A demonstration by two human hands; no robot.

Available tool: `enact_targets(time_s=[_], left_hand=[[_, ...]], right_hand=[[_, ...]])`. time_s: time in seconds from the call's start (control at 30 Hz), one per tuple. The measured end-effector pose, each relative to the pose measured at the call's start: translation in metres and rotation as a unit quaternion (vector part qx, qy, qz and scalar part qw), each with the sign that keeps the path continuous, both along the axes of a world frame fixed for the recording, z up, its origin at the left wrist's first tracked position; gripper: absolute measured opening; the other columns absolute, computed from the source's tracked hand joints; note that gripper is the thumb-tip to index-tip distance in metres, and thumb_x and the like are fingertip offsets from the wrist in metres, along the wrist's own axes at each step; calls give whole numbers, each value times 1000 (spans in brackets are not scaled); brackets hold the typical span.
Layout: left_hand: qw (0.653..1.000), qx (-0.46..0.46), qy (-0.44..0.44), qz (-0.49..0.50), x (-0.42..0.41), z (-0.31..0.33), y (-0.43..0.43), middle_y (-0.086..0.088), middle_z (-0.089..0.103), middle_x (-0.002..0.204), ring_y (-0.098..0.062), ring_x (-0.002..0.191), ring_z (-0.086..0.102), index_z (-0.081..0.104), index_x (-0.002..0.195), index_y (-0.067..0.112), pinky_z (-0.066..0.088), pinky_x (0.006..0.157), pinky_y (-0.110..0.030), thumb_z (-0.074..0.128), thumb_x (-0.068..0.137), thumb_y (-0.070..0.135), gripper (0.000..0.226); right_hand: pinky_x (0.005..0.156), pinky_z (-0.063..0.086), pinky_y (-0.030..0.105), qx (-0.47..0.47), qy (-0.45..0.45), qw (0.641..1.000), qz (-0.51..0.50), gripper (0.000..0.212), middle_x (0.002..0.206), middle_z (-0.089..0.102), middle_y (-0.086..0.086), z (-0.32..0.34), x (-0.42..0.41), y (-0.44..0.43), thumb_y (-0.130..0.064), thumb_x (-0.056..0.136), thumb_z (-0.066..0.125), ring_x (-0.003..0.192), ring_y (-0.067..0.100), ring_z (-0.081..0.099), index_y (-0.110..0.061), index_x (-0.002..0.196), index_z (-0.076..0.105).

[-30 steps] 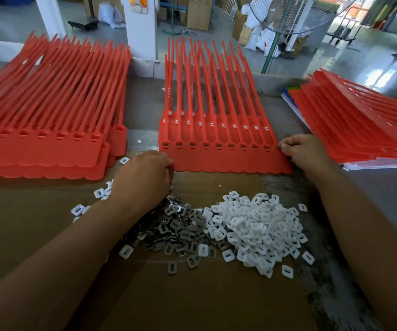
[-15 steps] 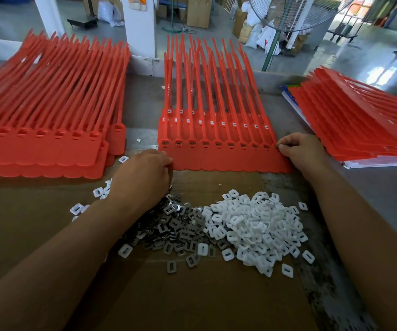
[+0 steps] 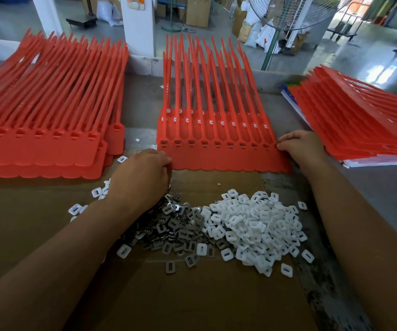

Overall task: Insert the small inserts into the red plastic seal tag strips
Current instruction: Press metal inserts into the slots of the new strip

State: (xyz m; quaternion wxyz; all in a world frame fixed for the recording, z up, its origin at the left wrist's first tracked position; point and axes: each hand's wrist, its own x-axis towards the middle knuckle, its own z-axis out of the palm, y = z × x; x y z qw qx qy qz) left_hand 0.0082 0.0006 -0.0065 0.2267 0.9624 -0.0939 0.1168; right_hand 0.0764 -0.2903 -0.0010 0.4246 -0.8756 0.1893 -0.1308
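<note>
Strips: the middle sheet of red plastic seal tag strips (image 3: 216, 158) lies flat, with its thin tails pointing away from the person.
Left hand: the left hand (image 3: 142, 173) is at the near left corner of this sheet with its fingers curled under. I cannot tell if they hold something.
Right hand: the right hand (image 3: 300, 149) pinches the right edge of the sheet with curled fingertips.
Inserts: small grey metal inserts (image 3: 176, 228) and small white plastic inserts (image 3: 257, 225) are heaped on flat brown cardboard (image 3: 192, 295), just on the person's side of the sheet.
Other stacks: a left stack of red strips (image 3: 37, 144) and a right stack of red strips (image 3: 359, 130) lie beside the sheet.

Left hand (image 3: 142, 173) and right hand (image 3: 300, 149) at red seal tag strips (image 3: 216, 156) — inserts (image 3: 252, 225) nearer
</note>
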Motion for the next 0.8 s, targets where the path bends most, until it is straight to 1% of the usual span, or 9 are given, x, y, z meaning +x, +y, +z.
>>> enact_targets(time_s=[0.13, 0.27, 0.37, 0.43, 0.53, 0.6, 0.67, 0.73, 0.8], left_hand=[[1000, 3, 0, -1, 0, 0, 0, -9, 63, 114, -27, 102, 57, 67, 104, 9, 43, 84, -33, 45, 86, 7, 29], [1000, 6, 1, -2, 0, 0, 0, -9, 63, 113, -26, 101, 57, 67, 103, 9, 43, 83, -33, 44, 87, 7, 28], [1000, 6, 0, -3, 0, 0, 0, -9, 63, 113, -26, 101, 57, 67, 103, 9, 43, 83, -33, 44, 87, 8, 28], [1000, 9, -1, -4, 1, 0, 0, -10, 64, 112, -26, 100, 57, 68, 102, 8, 43, 83, -33, 44, 86, 7, 28], [1000, 10, 2, -5, 0, 0, 0, -10, 64, 111, -26, 100, 57, 67, 102, 8, 43, 83, -33, 44, 87, 8, 28], [1000, 10, 4, -4, 0, 0, 0, -9, 63, 113, -26, 101, 57, 67, 104, 10, 43, 85, -33, 44, 87, 9, 29], [1000, 9, 5, -3, 0, 0, 0, -9, 63, 114, -26, 103, 57, 67, 105, 10, 43, 86, -33, 44, 87, 9, 29], [1000, 11, 8, -3, 0, 0, 0, -9, 62, 115, -26, 103, 56, 67, 105, 10, 42, 87, -34, 44, 87, 10, 29], [1000, 13, 12, -1, 0, 1, 0, -9, 62, 116, -26, 104, 56, 66, 106, 11, 42, 87, -34, 44, 87, 10, 30]], right_hand=[[62, 40, 16, 5, -11, 1000, 21, 12, 84, 59, 2, -3, -5, -2, -3, 80, 64, 70, 5, 52, -12, 88, 63], [81, 43, 26, -4, -24, 999, 29, 16, 98, 62, 10, -5, -12, -2, -2, 85, 58, 88, 17, 55, -5, 100, 63], [77, 42, 22, 29, -11, 999, 43, 22, 108, 62, 17, 2, -17, -1, 1, 86, 57, 89, 18, 55, 0, 107, 62], [77, 42, 21, 34, -2, 998, 52, 25, 109, 61, 14, 7, -21, 3, -3, 86, 58, 89, 14, 52, -1, 110, 60], [81, 40, 19, -58, -22, 996, 69, 27, 104, 59, 1, 16, -32, 13, -10, 85, 62, 93, 9, 51, -8, 112, 61], [71, 38, 5, -85, -29, 986, 138, 21, 94, 59, -9, 25, -43, 23, -11, 84, 63, 87, 3, 54, -16, 104, 63], [63, 37, -3, -96, 2, 965, 242, 17, 86, 59, -18, 35, -55, 36, -12, 83, 64, 80, -9, 56, -22, 97, 65], [67, 40, -1, -119, 39, 937, 326, 15, 84, 63, -19, 39, -64, 47, -14, 82, 66, 78, -14, 57, -26, 90, 67], [69, 43, 5, -125, 60, 919, 369, 17, 79, 66, -18, 41, -70, 56, -16, 79, 69, 77, -10, 60, -33, 82, 66]])
